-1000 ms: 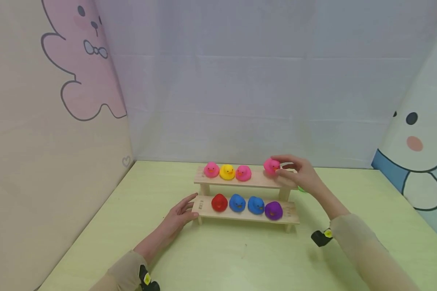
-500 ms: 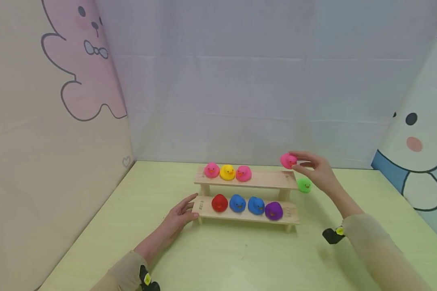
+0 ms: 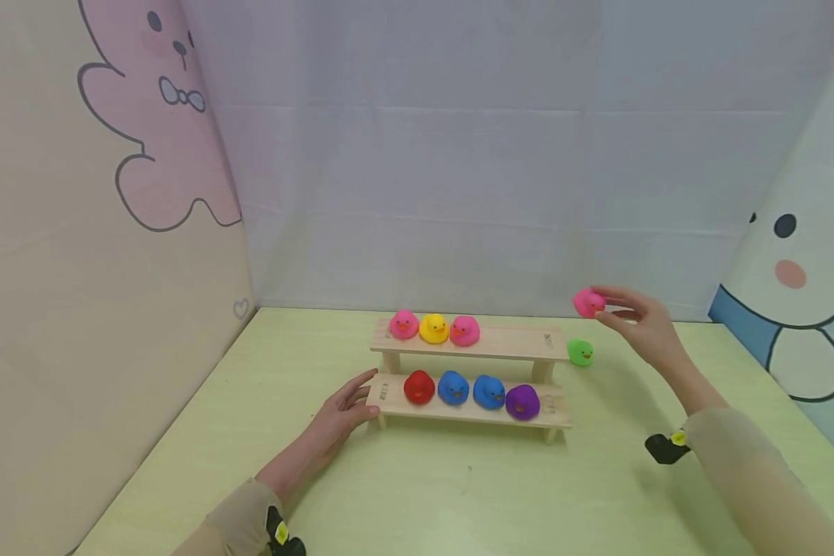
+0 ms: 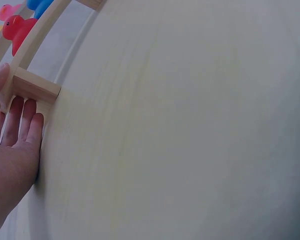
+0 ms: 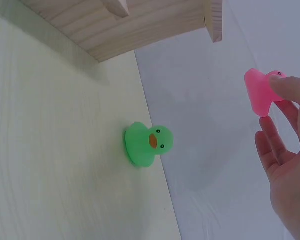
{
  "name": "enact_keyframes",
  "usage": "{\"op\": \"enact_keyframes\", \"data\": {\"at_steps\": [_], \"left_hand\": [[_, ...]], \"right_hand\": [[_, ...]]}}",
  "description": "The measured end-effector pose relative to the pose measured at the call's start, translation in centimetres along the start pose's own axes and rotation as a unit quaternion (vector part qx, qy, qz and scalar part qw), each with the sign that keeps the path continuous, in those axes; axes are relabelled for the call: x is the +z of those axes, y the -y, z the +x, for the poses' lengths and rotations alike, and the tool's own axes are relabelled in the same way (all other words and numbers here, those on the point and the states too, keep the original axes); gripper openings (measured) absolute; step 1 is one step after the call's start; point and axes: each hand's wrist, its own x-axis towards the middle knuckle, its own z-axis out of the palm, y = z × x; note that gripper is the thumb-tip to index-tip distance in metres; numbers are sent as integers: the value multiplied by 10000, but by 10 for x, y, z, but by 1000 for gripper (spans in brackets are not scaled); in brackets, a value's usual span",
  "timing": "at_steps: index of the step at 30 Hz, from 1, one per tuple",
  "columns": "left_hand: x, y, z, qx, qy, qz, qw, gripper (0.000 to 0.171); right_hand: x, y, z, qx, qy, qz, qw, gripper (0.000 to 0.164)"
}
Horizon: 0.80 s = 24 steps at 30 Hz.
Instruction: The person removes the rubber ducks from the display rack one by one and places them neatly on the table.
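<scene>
A pink rubber duck point(image 3: 588, 303) is pinched in my right hand point(image 3: 645, 324), held in the air beyond the right end of a two-tier wooden rack point(image 3: 510, 342). Below it, a green rubber duck point(image 3: 580, 353) sits on the table beside the rack; the right wrist view shows it apart from the hand. My left hand point(image 3: 333, 417) holds the left end of the lower shelf, thumb at the front corner and fingers by the leg point(image 4: 36, 86). The upper shelf bears a pink duck point(image 3: 405, 324), a yellow duck point(image 3: 434, 329) and another pink duck point(image 3: 465, 330).
On the lower shelf stand a red duck point(image 3: 419, 388), a blue duck point(image 3: 453, 388), a second blue duck point(image 3: 489, 392) and a purple duck point(image 3: 523, 402). Behind the pale table point(image 3: 452, 494) hangs a plain curtain point(image 3: 417, 193); printed panels flank both sides.
My right hand has lifted the pink duck off the upper shelf's right part and carried it rightward past the rack, bringing the green duck into view. The left hand stays put.
</scene>
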Motion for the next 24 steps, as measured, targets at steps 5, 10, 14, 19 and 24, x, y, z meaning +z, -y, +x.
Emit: {"op": "enact_keyframes", "data": {"at_steps": [5, 10, 14, 19, 24], "left_hand": [[-1, 1, 0, -12, 27, -12, 10000, 70], [-1, 2, 0, -2, 59, -13, 10000, 70], [-1, 1, 0, 14, 61, -25, 10000, 70], [-2, 1, 0, 19, 116, -20, 9999, 71], [-1, 1, 0, 15, 83, -34, 10000, 71]], "right_hand": [[-9, -13, -6, 98, -52, -290, 9995, 48], [-16, -25, -11, 154, -180, -347, 9991, 48], [-19, -34, -16, 190, -248, -384, 9988, 47], [-23, -45, -21, 313, -245, -544, 9977, 48], [-26, -51, -26, 389, -151, -664, 9969, 47]]}}
